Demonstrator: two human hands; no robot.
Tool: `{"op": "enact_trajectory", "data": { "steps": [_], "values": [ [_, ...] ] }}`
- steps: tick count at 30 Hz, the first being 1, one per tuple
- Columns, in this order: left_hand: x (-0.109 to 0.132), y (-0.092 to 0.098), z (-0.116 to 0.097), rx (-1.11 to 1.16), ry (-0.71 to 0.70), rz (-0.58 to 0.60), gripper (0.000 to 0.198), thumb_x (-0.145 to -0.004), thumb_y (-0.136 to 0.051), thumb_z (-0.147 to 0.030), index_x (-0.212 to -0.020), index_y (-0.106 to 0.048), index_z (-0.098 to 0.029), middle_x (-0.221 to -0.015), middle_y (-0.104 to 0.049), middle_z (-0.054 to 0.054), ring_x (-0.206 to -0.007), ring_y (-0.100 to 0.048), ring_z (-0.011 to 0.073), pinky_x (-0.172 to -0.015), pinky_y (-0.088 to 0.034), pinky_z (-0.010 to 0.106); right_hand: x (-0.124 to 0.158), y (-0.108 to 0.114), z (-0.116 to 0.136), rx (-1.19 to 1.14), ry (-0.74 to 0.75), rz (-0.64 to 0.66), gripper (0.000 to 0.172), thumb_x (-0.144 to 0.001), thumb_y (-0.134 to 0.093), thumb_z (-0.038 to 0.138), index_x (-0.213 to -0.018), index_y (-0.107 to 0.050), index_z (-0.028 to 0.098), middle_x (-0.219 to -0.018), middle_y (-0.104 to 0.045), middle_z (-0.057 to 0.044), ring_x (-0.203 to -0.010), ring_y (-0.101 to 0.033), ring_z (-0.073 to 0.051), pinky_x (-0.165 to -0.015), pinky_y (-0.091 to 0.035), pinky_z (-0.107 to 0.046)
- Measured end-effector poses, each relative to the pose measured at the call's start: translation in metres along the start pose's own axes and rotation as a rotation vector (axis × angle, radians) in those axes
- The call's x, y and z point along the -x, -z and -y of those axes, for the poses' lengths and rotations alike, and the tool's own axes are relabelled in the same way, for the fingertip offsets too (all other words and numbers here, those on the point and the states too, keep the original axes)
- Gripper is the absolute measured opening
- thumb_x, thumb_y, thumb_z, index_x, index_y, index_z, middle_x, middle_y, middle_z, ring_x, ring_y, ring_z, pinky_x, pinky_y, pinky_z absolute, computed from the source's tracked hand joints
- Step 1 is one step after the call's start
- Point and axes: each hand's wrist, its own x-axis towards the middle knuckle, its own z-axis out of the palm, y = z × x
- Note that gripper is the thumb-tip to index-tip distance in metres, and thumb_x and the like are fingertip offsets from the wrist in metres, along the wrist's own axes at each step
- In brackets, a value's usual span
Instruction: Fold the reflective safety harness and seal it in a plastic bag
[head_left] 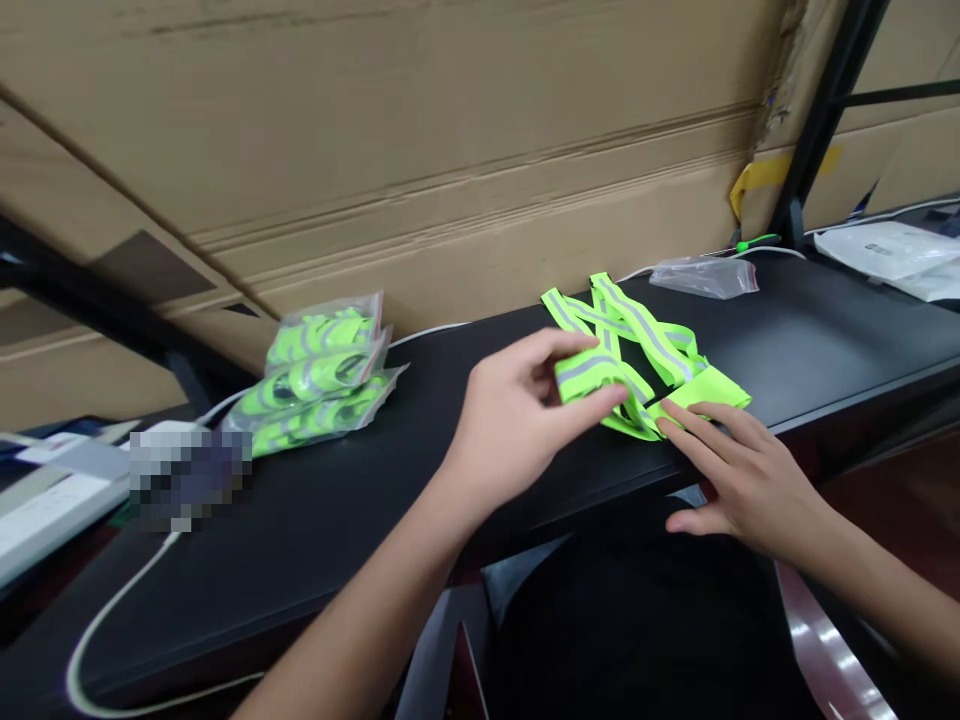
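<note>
A neon yellow-green reflective safety vest (626, 350) with grey reflective stripes lies crossed and partly folded on the black table top (457, 470). My left hand (514, 425) grips a folded part of the vest's band between thumb and fingers. My right hand (742, 475) rests at the vest's near edge, its fingers spread and lying flat on the fabric. Nothing is closed in that hand. Part of the vest is hidden beneath both hands.
Several sealed plastic bags of folded neon vests (319, 380) lie to the left. Beyond the vest are a transparent plastic bag (705, 278) and a white package (885, 255). A white cable (105, 640) runs along the table. Cardboard sheets (450, 130) stand behind.
</note>
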Motion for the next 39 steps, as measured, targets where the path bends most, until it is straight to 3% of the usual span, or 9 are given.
{"op": "enact_trajectory", "data": {
  "steps": [6, 12, 18, 22, 25, 29, 32, 35, 39],
  "values": [
    [-0.072, -0.066, -0.01, -0.224, -0.098, 0.125, 0.027, -0.067, -0.081, -0.032, -0.084, -0.068, -0.016, -0.085, -0.064, 0.003, -0.071, -0.058, 0.0138, -0.067, -0.048, 0.029, -0.003, 0.0, -0.001, -0.015, -0.044, 0.001, 0.084, -0.084, -0.04, 0.08, -0.119, -0.066, 0.009, -0.115, -0.066, -0.023, -0.099, -0.061, -0.033, -0.082, -0.054, -0.048],
    [-0.073, -0.121, 0.005, -0.407, -0.149, 0.299, 0.029, -0.066, -0.078, -0.02, -0.085, -0.055, -0.019, -0.097, -0.055, 0.002, -0.076, -0.055, 0.013, -0.069, -0.049, 0.028, -0.005, 0.0, -0.001, -0.055, -0.036, -0.039, 0.083, -0.086, -0.046, 0.076, -0.121, -0.067, 0.004, -0.113, -0.066, -0.026, -0.103, -0.061, -0.038, -0.088, -0.052, -0.055],
    [-0.063, -0.107, 0.025, -0.331, -0.255, 0.539, 0.007, -0.085, -0.062, -0.022, -0.083, -0.056, -0.019, -0.076, -0.056, -0.002, -0.073, -0.055, 0.0135, -0.071, -0.048, 0.028, -0.004, 0.006, -0.001, -0.187, -0.052, -0.085, 0.066, -0.092, -0.051, 0.063, -0.126, -0.062, 0.007, -0.112, -0.07, -0.02, -0.106, -0.064, -0.036, -0.088, -0.055, -0.052],
    [-0.058, -0.096, 0.035, -0.275, -0.304, 0.561, 0.011, -0.084, -0.056, -0.011, -0.092, -0.06, -0.016, -0.081, -0.054, -0.001, -0.073, -0.053, 0.0119, -0.071, -0.048, 0.025, 0.001, 0.011, -0.016, -0.316, -0.126, -0.273, 0.035, -0.091, -0.065, 0.026, -0.125, -0.06, 0.019, -0.107, -0.071, -0.01, -0.102, -0.068, -0.026, -0.089, -0.057, -0.042],
    [-0.058, -0.095, 0.04, -0.248, -0.332, 0.594, 0.011, -0.079, -0.058, -0.009, -0.086, -0.057, -0.017, -0.079, -0.053, -0.002, -0.072, -0.053, 0.0124, -0.069, -0.047, 0.025, 0.002, 0.013, -0.034, -0.227, -0.209, -0.331, 0.045, -0.088, -0.064, 0.009, -0.13, -0.058, 0.022, -0.122, -0.067, -0.011, -0.113, -0.065, -0.026, -0.1, -0.053, -0.043],
    [-0.056, -0.093, 0.041, -0.297, -0.324, 0.563, 0.011, -0.08, -0.062, -0.013, -0.079, -0.052, -0.018, -0.079, -0.054, 0.0, -0.073, -0.053, 0.0138, -0.07, -0.047, 0.027, 0.003, 0.011, -0.052, -0.246, -0.229, -0.127, 0.041, -0.094, -0.054, 0.01, -0.134, -0.057, 0.022, -0.128, -0.067, -0.008, -0.115, -0.066, -0.021, -0.103, -0.052, -0.036],
    [-0.043, -0.085, 0.038, -0.416, -0.395, 0.535, 0.004, -0.088, -0.06, -0.019, -0.086, -0.058, -0.015, -0.09, -0.06, 0.006, -0.088, -0.057, 0.0178, -0.083, -0.05, 0.03, 0.005, 0.006, -0.054, -0.235, -0.276, -0.147, 0.032, -0.095, -0.054, 0.014, -0.126, -0.061, 0.021, -0.128, -0.067, -0.009, -0.114, -0.067, -0.023, -0.102, -0.053, -0.037],
    [-0.018, -0.075, 0.034, -0.67, -0.495, 0.471, 0.018, -0.096, -0.051, -0.025, -0.095, -0.066, -0.014, -0.101, -0.065, 0.01, -0.11, -0.053, 0.0267, -0.098, -0.046, 0.041, 0.007, 0.001, -0.051, -0.179, -0.338, -0.162, 0.027, -0.096, -0.054, 0.019, -0.122, -0.062, 0.02, -0.127, -0.067, -0.011, -0.112, -0.068, -0.025, -0.097, -0.056, -0.04],
    [0.013, -0.069, 0.03, -0.88, -0.507, 0.377, 0.031, -0.099, -0.049, -0.034, -0.116, -0.065, -0.013, -0.121, -0.063, 0.012, -0.119, -0.048, 0.0327, -0.106, -0.042, 0.05, 0.008, 0.003, -0.043, -0.134, -0.381, -0.074, 0.037, -0.098, -0.052, 0.029, -0.133, -0.054, 0.016, -0.133, -0.063, -0.017, -0.116, -0.066, -0.032, -0.09, -0.059, -0.046]
  ]
}}
